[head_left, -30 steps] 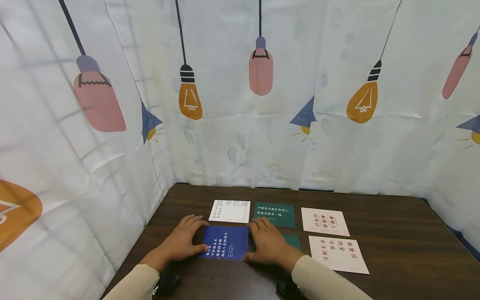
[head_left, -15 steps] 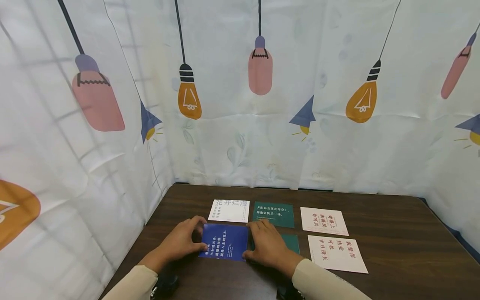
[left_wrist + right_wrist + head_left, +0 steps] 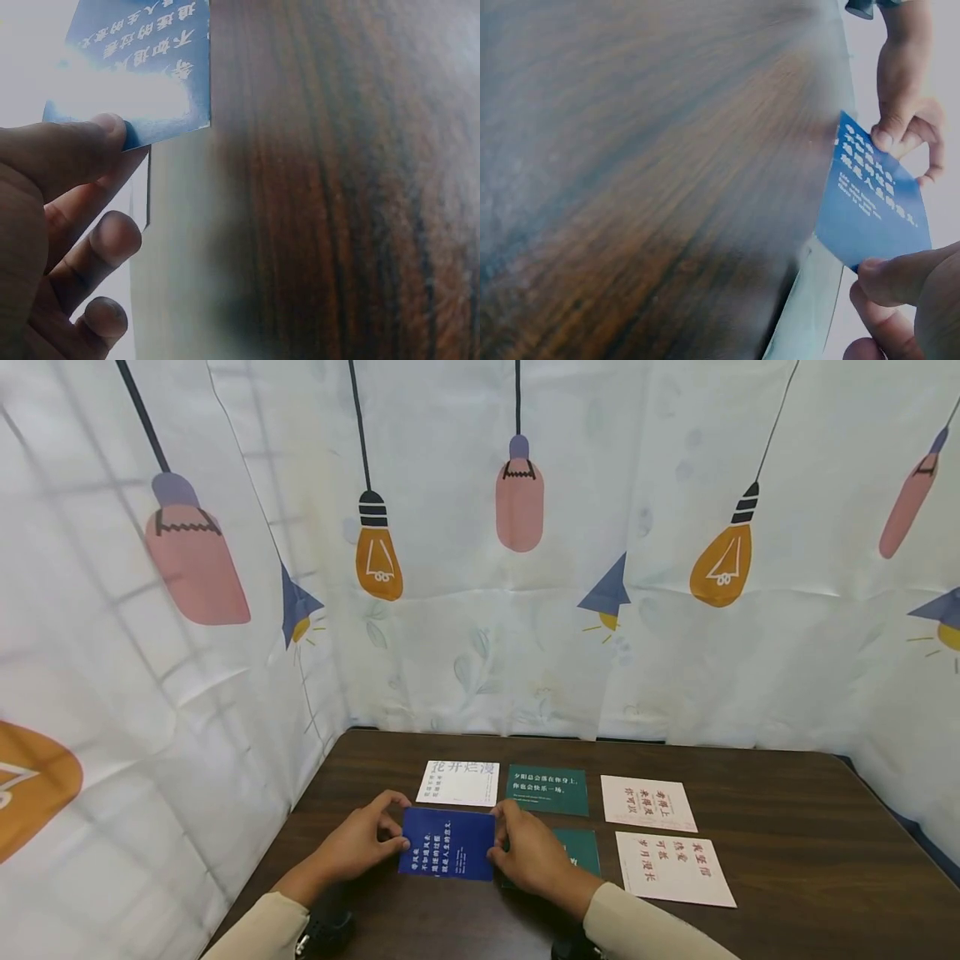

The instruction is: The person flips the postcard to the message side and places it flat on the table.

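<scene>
Both hands hold a blue card (image 3: 447, 843) printed with white Chinese characters, one at each side. In the head view my left hand (image 3: 358, 847) pinches its left edge. The left wrist view shows that thumb (image 3: 90, 142) flat on the card's face, the index finger behind it and the other fingers curled below. On the right edge, my right hand (image 3: 536, 852) pinches the card, its thumb (image 3: 889, 276) on the printed face near a corner in the right wrist view. The card is tilted up, above the tabletop. A green card (image 3: 583, 850) lies partly hidden behind the right hand.
Beyond the hands, a white card (image 3: 459, 782) and another green card (image 3: 549, 789) lie on the dark wooden table (image 3: 795, 827). Two pale cards with red writing, one farther (image 3: 648, 803) and one nearer (image 3: 675, 870), lie to the right. A patterned curtain (image 3: 450, 652) surrounds the table.
The blue card has been raised from the table and tilted. Both hands went from resting by its sides with fingers spread to pinching its edges.
</scene>
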Action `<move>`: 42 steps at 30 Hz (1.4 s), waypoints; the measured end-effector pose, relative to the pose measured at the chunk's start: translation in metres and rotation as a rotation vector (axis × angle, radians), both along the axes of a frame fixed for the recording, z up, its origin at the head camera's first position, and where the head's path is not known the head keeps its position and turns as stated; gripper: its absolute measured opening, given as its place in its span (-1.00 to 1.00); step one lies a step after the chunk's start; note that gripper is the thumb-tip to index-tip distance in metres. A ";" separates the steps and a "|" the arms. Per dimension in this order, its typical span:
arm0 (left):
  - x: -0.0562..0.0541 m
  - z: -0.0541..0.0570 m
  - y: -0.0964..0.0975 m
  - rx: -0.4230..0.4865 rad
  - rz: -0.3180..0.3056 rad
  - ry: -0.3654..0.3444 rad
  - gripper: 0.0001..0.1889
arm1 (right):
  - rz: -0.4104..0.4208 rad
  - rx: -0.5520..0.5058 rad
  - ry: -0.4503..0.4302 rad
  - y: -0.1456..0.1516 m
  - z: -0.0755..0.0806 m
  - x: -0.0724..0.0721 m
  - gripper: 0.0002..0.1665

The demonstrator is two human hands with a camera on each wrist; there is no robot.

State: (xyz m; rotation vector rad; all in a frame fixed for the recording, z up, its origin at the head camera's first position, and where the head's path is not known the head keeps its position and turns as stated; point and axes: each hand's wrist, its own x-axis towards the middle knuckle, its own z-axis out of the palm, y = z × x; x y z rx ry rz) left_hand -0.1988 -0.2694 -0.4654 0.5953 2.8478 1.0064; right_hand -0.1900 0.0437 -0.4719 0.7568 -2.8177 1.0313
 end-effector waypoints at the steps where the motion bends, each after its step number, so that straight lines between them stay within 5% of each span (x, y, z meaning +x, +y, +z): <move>1: 0.001 0.001 0.000 0.006 -0.002 -0.004 -0.48 | -0.001 -0.010 -0.012 0.000 0.000 0.000 -0.41; 12: 0.002 0.002 -0.001 0.043 0.043 -0.019 -0.51 | 0.015 0.004 -0.010 0.003 0.002 0.002 -0.67; 19: 0.002 0.000 -0.005 0.042 0.029 0.027 -0.81 | 0.046 -0.028 0.026 0.006 0.003 0.003 -0.88; 37: 0.003 0.001 -0.009 0.051 0.003 0.109 -0.89 | 0.051 -0.043 0.066 0.009 0.004 0.002 -0.90; 42: 0.003 0.004 -0.009 0.102 -0.043 0.050 -0.93 | 0.062 -0.037 0.050 0.010 0.006 0.003 -0.88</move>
